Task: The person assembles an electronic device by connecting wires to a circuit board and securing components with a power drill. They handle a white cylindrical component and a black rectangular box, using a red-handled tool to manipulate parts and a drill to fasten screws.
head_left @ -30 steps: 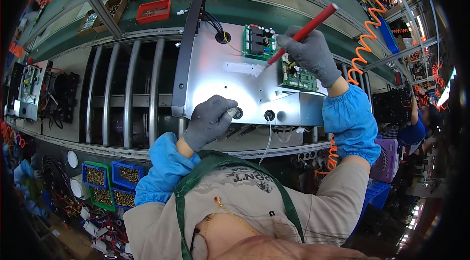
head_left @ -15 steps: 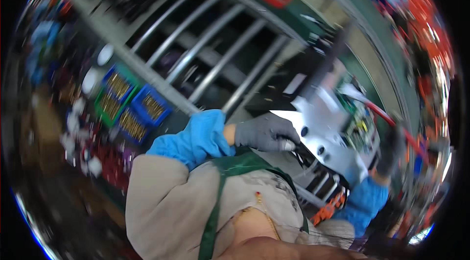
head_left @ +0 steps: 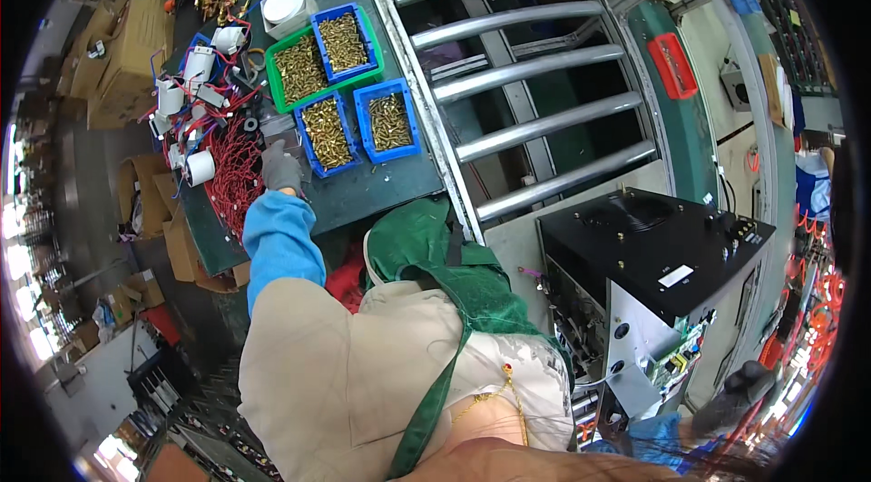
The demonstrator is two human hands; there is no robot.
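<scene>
My left hand (head_left: 282,168), in a grey glove with a blue sleeve, reaches onto the dark green table at the left. It is beside a blue bin (head_left: 327,134) of small brass-coloured screw-like parts, next to a bundle of red wires (head_left: 238,175). A small clear plastic box (head_left: 276,126) lies just beyond its fingers, which are mostly hidden under the hand. My right hand (head_left: 737,398), in a dark glove, is low at the right, past the black-topped machine unit (head_left: 649,232). Its fingers look curled; whatever they may hold cannot be made out.
Another blue bin (head_left: 388,121) and a green tray (head_left: 292,75) hold similar brass parts. White cylindrical parts (head_left: 199,166) lie among wires. A roller conveyor (head_left: 544,69) stands ahead, with a red tray (head_left: 671,66) beyond it. Cardboard boxes (head_left: 136,46) stand far left.
My body and view have turned left. My left hand has moved from beside the machine unit to the table by the bins. My right hand stays low at the right.
</scene>
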